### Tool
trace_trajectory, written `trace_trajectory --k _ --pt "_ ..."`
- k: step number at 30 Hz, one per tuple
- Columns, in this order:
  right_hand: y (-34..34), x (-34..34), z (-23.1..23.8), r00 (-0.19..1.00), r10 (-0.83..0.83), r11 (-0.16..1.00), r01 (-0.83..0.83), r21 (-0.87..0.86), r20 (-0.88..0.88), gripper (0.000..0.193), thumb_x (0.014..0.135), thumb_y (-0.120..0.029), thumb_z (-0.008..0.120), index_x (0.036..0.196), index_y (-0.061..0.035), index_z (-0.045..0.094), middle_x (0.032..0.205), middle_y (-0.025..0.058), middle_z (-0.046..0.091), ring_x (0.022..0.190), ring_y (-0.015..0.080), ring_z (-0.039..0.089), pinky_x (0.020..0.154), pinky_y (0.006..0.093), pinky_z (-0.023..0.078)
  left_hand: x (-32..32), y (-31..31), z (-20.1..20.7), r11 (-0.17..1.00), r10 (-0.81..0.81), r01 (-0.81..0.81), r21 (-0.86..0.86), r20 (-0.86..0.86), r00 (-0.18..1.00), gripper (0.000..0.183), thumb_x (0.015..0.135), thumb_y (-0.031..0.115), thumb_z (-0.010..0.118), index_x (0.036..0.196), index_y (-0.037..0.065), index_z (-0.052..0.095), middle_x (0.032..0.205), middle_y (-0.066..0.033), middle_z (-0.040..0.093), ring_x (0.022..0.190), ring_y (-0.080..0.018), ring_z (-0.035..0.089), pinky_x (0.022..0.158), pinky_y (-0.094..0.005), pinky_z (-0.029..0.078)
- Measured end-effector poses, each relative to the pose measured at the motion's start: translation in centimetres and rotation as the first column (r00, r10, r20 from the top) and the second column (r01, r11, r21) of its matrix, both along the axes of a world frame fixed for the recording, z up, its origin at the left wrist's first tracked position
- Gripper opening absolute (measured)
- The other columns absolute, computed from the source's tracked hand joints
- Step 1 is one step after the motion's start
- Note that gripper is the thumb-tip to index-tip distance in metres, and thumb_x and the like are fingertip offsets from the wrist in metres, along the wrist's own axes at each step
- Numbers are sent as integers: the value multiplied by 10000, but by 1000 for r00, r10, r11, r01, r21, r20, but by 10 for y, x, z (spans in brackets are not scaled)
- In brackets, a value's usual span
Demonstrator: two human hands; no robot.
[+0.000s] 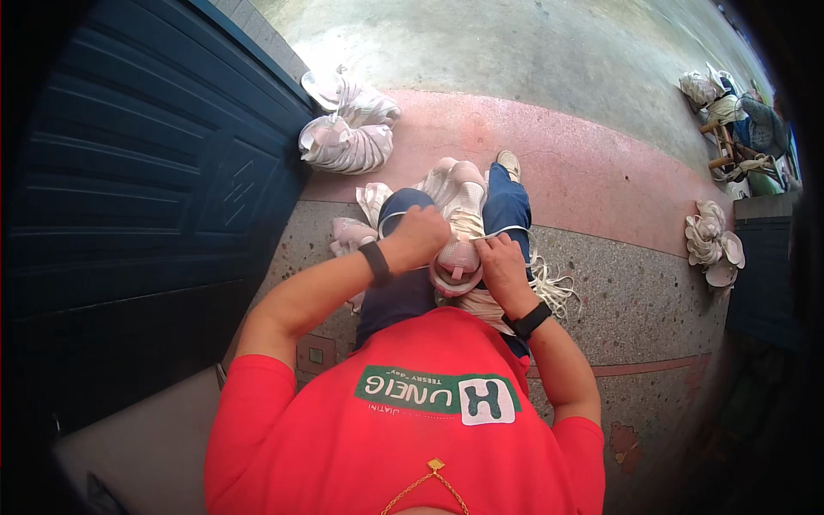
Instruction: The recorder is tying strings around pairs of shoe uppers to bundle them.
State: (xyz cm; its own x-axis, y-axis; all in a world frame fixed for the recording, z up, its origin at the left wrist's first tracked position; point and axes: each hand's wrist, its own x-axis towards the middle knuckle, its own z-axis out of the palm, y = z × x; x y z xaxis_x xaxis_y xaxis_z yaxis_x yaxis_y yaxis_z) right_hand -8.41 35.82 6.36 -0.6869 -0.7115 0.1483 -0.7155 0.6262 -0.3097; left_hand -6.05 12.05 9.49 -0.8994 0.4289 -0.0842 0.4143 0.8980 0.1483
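Note:
A white and pink sneaker [464,199] rests between my knees, its heel with a pink pull tab toward me. A white shoelace [513,228] runs across its eyelets, and its loose ends curve out to both sides. My left hand [421,236] is closed at the shoe's left side, with lace coming out of it; its fingertips are partly hidden. On the other side my right hand [503,264] pinches the lace near the collar. Beside my right leg hangs a bunch of loose white laces [556,288].
Bundled pale shoe parts [348,144] stand by the dark blue door [154,163] at left. More pale pieces [352,236] lie beside my left leg. At right are another stack of shoe parts [714,242] and a cluttered heap [742,129] with a wooden frame.

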Motion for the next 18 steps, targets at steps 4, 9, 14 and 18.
trace_trajectory --k 4,9,14,18 --pt "-10 -9 5 998 61 966 -53 252 -25 149 849 -112 620 952 -111 728 921 68 693 936 269 626 784 405 467 3 14 -15 997 -66 63 -39 -64 996 114 810 209 686 814 102 726 838 -91 716 887 -280 676 703 -421 515" --pt "-4 -13 7 999 36 998 -34 49 -38 148 853 -113 628 977 -121 706 942 71 613 918 259 606 775 398 464 2 -6 -14 923 298 -328 200 165 940 222 857 271 730 853 50 717 870 -147 709 882 -360 667 759 -474 566" --pt "-2 4 3 995 84 966 -96 -240 -58 190 839 -120 645 1026 -108 674 985 80 604 902 277 610 751 411 471 34 1 8 923 331 -301 238 -99 938 340 854 360 763 979 55 677 935 -125 662 967 -318 630 739 -464 525" --pt "-30 47 48 932 346 873 -275 -403 113 163 851 -75 671 1008 -91 627 920 113 654 823 314 672 730 436 526 41 1 9 925 347 -331 186 -58 936 317 866 292 742 1044 41 665 978 -135 655 1008 -331 615 772 -462 512"
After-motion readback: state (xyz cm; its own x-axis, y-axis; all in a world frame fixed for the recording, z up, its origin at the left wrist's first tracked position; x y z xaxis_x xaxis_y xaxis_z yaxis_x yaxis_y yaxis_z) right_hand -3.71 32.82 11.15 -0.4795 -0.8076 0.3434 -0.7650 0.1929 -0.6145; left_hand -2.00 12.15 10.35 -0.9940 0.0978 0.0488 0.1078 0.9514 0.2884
